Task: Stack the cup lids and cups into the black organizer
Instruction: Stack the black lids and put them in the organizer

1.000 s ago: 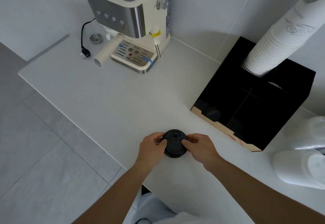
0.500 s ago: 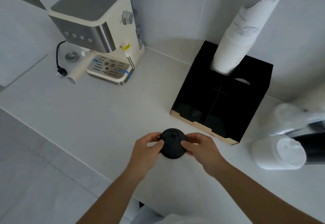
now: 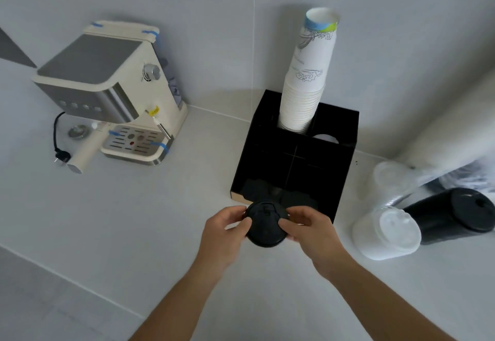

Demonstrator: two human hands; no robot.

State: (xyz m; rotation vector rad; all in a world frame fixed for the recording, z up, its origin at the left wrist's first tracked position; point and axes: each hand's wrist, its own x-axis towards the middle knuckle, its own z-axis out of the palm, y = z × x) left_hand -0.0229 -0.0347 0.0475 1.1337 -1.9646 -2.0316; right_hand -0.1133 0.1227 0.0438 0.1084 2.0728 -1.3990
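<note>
A small stack of black cup lids [image 3: 265, 225] is held between my left hand [image 3: 224, 231] and my right hand [image 3: 310, 229], just in front of the black organizer [image 3: 270, 158]. A tall stack of white paper cups [image 3: 305, 81] stands in the organizer's back left compartment. White lids [image 3: 325, 138] show in the back right compartment, and dark lids lie in the front ones. To the right, on the counter, lie a sleeve of white lids [image 3: 385, 235], a sleeve of black lids [image 3: 452, 213] and a clear wrapped stack [image 3: 389, 180].
A cream espresso machine [image 3: 112, 94] stands at the back left with its portafilter handle [image 3: 83, 153] and a black plug [image 3: 60, 154] beside it. The white counter [image 3: 134, 220] ends at an edge on the lower left, with floor tiles below.
The view has tilted up and shifted right, so the whole cup stack and the sleeves at right show. Both hands have carried the black lids up to the organizer's front edge.
</note>
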